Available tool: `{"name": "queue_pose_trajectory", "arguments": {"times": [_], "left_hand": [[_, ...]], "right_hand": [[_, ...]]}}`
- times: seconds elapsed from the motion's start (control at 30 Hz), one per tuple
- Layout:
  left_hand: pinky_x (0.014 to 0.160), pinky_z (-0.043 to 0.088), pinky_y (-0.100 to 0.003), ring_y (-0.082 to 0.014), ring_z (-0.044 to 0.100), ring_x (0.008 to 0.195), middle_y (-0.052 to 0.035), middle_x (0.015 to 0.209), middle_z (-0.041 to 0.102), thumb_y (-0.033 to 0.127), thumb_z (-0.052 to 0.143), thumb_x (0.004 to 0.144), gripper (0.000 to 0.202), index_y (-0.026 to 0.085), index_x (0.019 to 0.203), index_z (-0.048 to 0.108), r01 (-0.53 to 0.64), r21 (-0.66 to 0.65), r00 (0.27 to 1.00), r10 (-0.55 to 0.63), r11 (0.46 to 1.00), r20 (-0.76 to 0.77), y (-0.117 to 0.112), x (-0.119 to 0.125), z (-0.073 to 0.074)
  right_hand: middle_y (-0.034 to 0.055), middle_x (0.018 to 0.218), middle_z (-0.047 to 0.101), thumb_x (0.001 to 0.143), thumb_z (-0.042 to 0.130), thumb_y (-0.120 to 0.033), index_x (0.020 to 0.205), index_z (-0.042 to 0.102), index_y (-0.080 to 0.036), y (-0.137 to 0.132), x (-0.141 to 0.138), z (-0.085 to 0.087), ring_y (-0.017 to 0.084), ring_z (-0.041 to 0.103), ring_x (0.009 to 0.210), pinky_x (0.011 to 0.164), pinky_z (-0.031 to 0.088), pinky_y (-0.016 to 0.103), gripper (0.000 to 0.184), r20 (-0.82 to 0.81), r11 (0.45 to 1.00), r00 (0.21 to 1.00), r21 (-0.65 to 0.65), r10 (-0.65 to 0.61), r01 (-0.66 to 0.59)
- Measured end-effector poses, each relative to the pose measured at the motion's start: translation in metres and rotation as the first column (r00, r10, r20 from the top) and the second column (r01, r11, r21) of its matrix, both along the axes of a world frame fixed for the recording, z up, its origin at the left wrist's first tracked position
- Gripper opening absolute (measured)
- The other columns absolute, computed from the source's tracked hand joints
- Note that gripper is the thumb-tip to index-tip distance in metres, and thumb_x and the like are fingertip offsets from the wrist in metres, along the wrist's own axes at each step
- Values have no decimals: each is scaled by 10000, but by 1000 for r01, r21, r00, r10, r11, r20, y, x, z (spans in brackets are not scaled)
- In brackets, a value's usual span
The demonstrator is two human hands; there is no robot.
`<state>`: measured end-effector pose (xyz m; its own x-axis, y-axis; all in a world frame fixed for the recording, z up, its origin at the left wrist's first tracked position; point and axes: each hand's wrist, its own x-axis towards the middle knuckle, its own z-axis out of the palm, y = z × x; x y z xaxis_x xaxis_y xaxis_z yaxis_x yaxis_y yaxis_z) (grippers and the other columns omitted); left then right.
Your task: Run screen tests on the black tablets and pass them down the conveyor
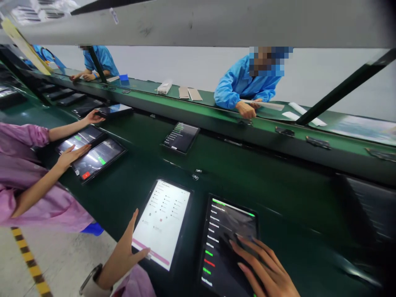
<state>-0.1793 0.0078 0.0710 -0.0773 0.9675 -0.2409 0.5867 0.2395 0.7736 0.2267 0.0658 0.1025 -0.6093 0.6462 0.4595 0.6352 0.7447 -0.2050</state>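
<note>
- White-screen tablet (pixel 162 222): lies flat at the near edge of the green bench (pixel 278 185), screen lit.
- Left hand (pixel 128 247): at that tablet's near left corner, thumb on the screen, fingers loosely apart along its left side, clamped on nothing.
- Dark-screen tablet (pixel 227 231): just beside it, to the right.
- Right hand (pixel 266 270): fingers spread, tips resting on the dark screen.
- Co-worker's hand (pixel 69 156): pink sleeve, flat on another tablet (pixel 99 159) farther left.
</note>
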Motion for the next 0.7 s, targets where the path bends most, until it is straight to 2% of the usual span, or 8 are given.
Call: {"name": "queue_pose_trajectory", "arguments": {"times": [0.13,0.2,0.23,0.33,0.4,0.47,0.53,0.7], "left_hand": [[1178,287,-638,-381,177,1508,-127,1662,103,526,633,898,984,307,1597,-24,-14,28,1000,14,1000,-4,4,4,4],[1157,348,-623,-365,240,1495,-115,1642,196,520,587,932,875,312,1594,55,-41,112,996,50,993,-77,10,9,8],[1143,386,-601,-349,303,1471,-109,1610,281,498,551,958,769,305,1584,149,-30,175,990,53,984,-130,13,12,11],[1095,478,-488,-293,468,1335,-72,1452,509,395,467,1003,440,283,1427,514,166,325,945,-56,931,-324,24,24,16],[1076,491,-435,-274,482,1285,-30,1399,559,331,438,1005,363,313,1297,654,328,359,874,-137,874,-466,29,32,18],[1059,496,-409,-263,463,1283,16,1412,552,285,423,1002,377,361,1275,673,440,363,801,-177,821,-571,33,40,19],[1032,506,-397,-259,449,1290,46,1431,536,260,425,1000,394,395,1290,656,502,366,760,-198,784,-619,35,45,18],[998,506,-411,-281,444,1291,66,1424,545,239,449,988,389,417,1246,679,527,384,742,-190,758,-643,39,52,17]], "right_hand": [[44,1238,676,998,490,-212,1341,549,-170,-1,-2,1,198,548,1230,1119,360,339,351,-38,999,999,-31,-26,25],[40,1223,682,998,479,-200,1344,547,-172,-7,-4,3,187,568,1201,1084,397,316,354,-50,998,997,-41,-54,52],[37,1224,683,998,468,-192,1350,542,-173,-11,-6,4,181,581,1186,1054,426,303,361,-44,997,997,-52,-60,58],[26,1219,697,987,436,-163,1339,543,-177,-26,-16,5,176,626,1132,949,511,284,369,3,997,1000,-73,-10,10],[18,1188,716,961,431,-123,1307,555,-171,-34,-24,4,178,654,1081,900,548,281,371,34,996,998,-74,49,-47],[18,1151,733,917,431,-72,1278,562,-151,-39,-32,1,183,677,1007,852,574,285,392,48,995,995,-58,83,-80],[19,1110,745,867,425,-30,1242,572,-130,-40,-36,-2,193,688,935,807,589,301,415,51,995,994,-40,97,-95],[-4,940,756,837,426,-36,1186,609,-167,-37,-41,-5,211,680,901,754,578,306,415,-8,995,998,-78,64,-64]]}}
